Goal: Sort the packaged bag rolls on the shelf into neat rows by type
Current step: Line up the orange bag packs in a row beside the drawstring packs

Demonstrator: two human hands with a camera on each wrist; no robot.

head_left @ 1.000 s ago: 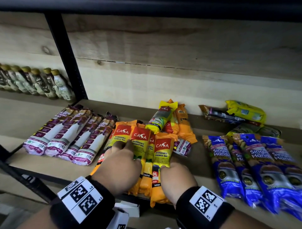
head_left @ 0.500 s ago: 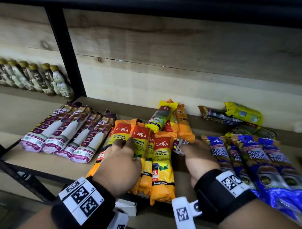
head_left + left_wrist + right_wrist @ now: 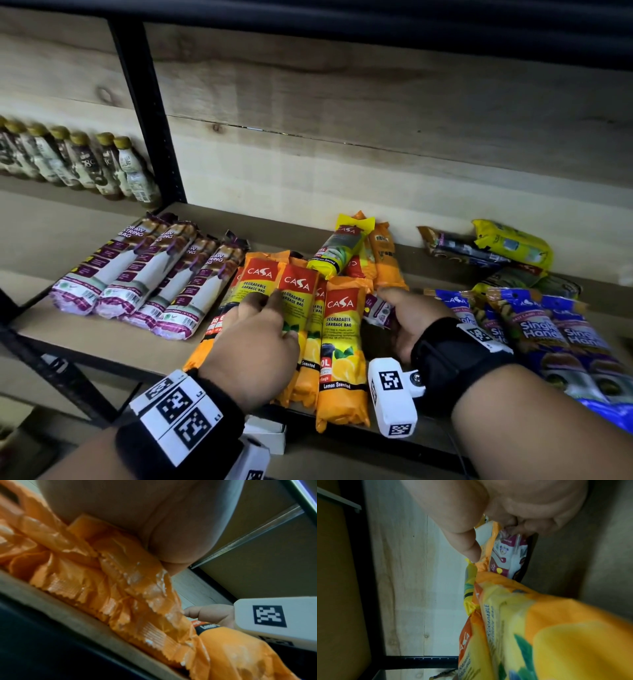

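Several orange CASA garbage-bag packs [image 3: 342, 329] lie side by side in the middle of the wooden shelf [image 3: 102, 342]. My left hand [image 3: 260, 318] rests flat on top of them, fingers laid over the labels; the left wrist view shows my palm over their crimped ends [image 3: 120, 588]. To their right, my right hand [image 3: 394, 308] grips a purple-white drawstring roll [image 3: 378, 310] that pokes out from under the orange packs. In the right wrist view this roll [image 3: 510, 555] sits between thumb and curled fingers. A neat row of purple-white rolls [image 3: 137, 281] lies at the left.
Blue single-handle packs [image 3: 534, 329] lie in a row at the right. A yellow-green pack [image 3: 337, 251] lies on more orange ones behind. A yellow pack [image 3: 513, 245] and a dark pack [image 3: 459, 248] sit at the back right. Bottles [image 3: 85, 164] stand beyond the black post [image 3: 147, 113].
My right hand left the front end of the rightmost orange pack, moved back and right, and took hold of the purple-white roll. My left hand stayed on the orange packs.
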